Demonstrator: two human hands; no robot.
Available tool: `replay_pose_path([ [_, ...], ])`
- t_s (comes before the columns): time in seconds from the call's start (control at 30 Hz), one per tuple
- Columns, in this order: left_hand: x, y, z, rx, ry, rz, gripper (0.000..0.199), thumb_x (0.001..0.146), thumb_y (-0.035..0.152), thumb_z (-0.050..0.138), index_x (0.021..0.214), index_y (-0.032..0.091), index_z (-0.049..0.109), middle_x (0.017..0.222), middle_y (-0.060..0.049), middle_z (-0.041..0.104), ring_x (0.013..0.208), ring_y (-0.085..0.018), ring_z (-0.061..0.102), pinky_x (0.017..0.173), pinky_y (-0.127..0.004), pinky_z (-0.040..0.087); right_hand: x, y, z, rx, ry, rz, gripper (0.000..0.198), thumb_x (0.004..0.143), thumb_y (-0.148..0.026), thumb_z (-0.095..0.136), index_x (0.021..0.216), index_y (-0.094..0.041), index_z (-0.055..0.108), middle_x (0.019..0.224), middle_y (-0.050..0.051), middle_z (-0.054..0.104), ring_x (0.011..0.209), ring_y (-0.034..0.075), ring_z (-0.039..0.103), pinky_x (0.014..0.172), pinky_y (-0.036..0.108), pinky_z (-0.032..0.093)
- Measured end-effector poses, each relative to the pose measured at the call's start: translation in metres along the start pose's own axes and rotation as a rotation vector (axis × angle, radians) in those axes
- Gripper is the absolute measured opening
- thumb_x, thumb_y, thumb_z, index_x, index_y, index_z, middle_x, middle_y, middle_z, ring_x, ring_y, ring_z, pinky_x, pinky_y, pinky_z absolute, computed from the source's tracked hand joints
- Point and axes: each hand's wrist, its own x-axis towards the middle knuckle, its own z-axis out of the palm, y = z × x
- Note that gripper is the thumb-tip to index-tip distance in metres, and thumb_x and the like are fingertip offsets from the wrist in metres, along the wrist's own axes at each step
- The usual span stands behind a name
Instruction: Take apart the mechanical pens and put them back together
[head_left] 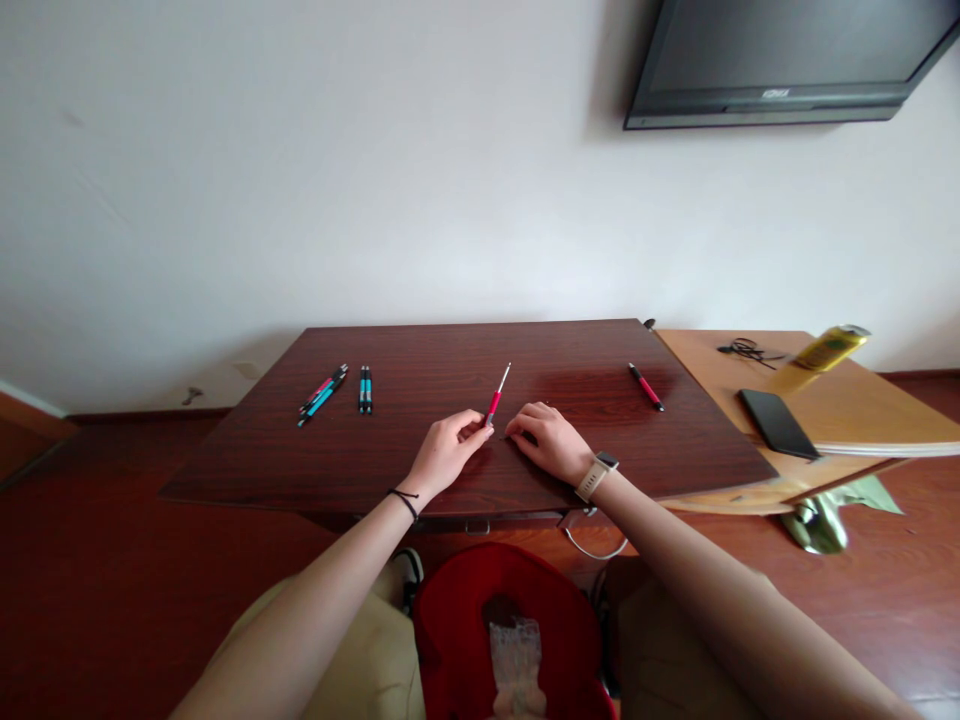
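My left hand [448,452] pinches a red pen [493,407] by its lower end, over the middle of the dark wooden table [442,360]. A thin pale refill sticks up out of the pen's far end, and its outer tip section is off. Close by on the right, my right hand [553,442] rests on the tabletop with its fingers curled and closed. Its fingertips press down at the wood; whatever they hold, if anything, is too small to tell.
Teal pens [365,390] lie side by side on the left, beside a small pile of teal and red pens [322,396]. One red pen [646,387] lies at the right. A phone [777,422], a cable [750,350] and a yellow can [831,348] are on the lighter side table.
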Motion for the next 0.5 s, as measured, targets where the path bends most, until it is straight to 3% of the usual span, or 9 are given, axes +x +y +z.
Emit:
replay_pose_path([
  [0.17,0.0002,0.0000,0.0006,0.012,-0.002,0.009,0.025,0.102,0.042,0.062,0.098,0.021,0.074,0.094,-0.003,0.079,0.084,-0.020,0.072,0.078,-0.027,0.052,-0.0009,-0.0029,-0.0019,-0.010,0.003,-0.031,0.005,0.102,-0.024,0.068,0.100,-0.024,0.073,0.113,0.009,0.068,0.108,0.026,0.060,0.096,0.041,0.048],
  [0.33,0.0002,-0.0024,0.0016,0.077,0.007,0.037,0.022,0.101,0.040,0.063,0.099,0.022,0.075,0.100,-0.004,0.079,0.085,-0.020,0.071,0.077,-0.027,0.050,0.0006,0.0001,0.0001,0.013,0.013,-0.004,0.010,0.106,-0.026,0.060,0.102,-0.023,0.069,0.113,0.010,0.067,0.109,0.028,0.060,0.097,0.043,0.049],
  [0.5,-0.0001,-0.0070,0.0013,0.174,0.026,0.059,0.017,0.100,0.037,0.066,0.100,0.022,0.075,0.103,-0.005,0.079,0.082,-0.019,0.070,0.075,-0.027,0.050,0.0016,0.0049,-0.0011,0.138,0.174,0.112,0.013,0.108,-0.029,0.053,0.103,-0.024,0.064,0.104,0.010,0.070,0.099,0.029,0.064,0.093,0.043,0.051],
])
